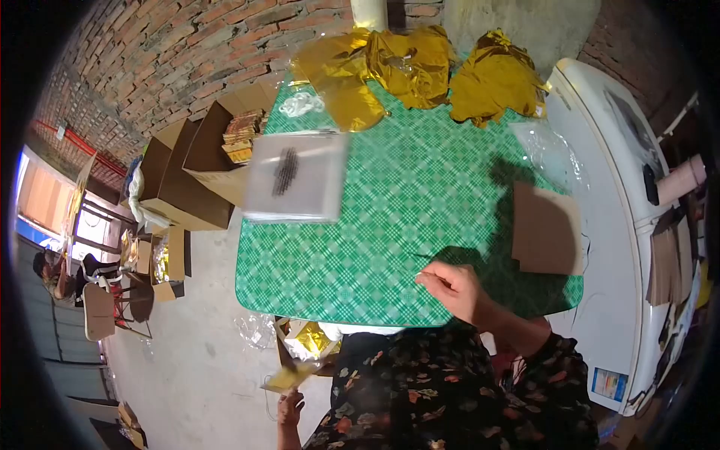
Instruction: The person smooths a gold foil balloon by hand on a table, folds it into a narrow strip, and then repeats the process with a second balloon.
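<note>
My left hand (pixel 291 409) is low at the left, beside the table, with its fingers closed on a blurred flat gold piece (pixel 289 377) that has a thin cord loop hanging by it. My right hand (pixel 456 291) hovers over the near edge of the green checked table (pixel 375 255). Its thumb and fingers are pinched together, and I cannot tell what is between them. Left of it lies a stack of clear plastic bags (pixel 315 180) with dark print. A brown cardboard sheet (pixel 547 229) lies to its right.
Shiny gold foil bags (pixel 412 67) and a white cord bundle (pixel 302 103) are at the back. Clear plastic (pixel 551 154) sits far right, beside a white appliance (pixel 600 262). Cardboard boxes (pixel 180 180) stand left; another box with gold foil (pixel 311 339) is below the front edge.
</note>
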A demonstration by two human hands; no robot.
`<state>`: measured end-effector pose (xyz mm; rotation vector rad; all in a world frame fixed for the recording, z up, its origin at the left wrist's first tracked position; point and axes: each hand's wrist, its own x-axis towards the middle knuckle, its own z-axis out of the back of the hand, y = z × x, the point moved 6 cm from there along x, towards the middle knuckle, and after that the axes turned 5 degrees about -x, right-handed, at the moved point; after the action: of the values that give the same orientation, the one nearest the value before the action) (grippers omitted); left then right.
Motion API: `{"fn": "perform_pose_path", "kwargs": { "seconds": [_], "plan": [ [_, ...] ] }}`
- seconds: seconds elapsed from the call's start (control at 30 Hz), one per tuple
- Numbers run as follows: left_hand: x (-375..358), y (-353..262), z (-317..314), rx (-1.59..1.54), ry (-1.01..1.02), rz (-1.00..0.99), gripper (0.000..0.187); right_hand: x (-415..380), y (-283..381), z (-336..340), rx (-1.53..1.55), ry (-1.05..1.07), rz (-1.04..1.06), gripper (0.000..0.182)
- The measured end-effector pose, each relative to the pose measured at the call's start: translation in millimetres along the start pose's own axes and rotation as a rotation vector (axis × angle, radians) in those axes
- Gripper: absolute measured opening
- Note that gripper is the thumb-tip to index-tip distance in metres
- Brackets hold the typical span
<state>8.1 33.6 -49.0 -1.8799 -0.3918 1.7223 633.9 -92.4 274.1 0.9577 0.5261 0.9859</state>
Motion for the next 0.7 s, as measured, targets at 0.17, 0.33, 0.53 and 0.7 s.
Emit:
{"fn": "perform_pose_path", "kwargs": {
  "seconds": [0.17,0.33,0.53,0.7],
  "plan": [
    [2.6,-31.3,-68.8,-0.052,0.076,-0.078,0.021,53.3,-19.4,23.5,-0.169,-0.113,0.174,0.01],
    [14.6,-43.5,-56.1,-0.077,-0.055,-0.125,0.022,134.6,-43.9,69.1,-0.618,-0.225,0.297,0.011],
    [-17.3,-62.7,-58.5,-0.002,0.092,-0.322,0.028,234.9,-73.4,114.2,-0.94,-0.317,0.232,0.021],
    [22.0,-13.3,-69.5,0.002,0.126,-0.097,0.038,294.8,-82.7,117.8,-0.91,-0.449,0.216,0.025]
  ]
}}
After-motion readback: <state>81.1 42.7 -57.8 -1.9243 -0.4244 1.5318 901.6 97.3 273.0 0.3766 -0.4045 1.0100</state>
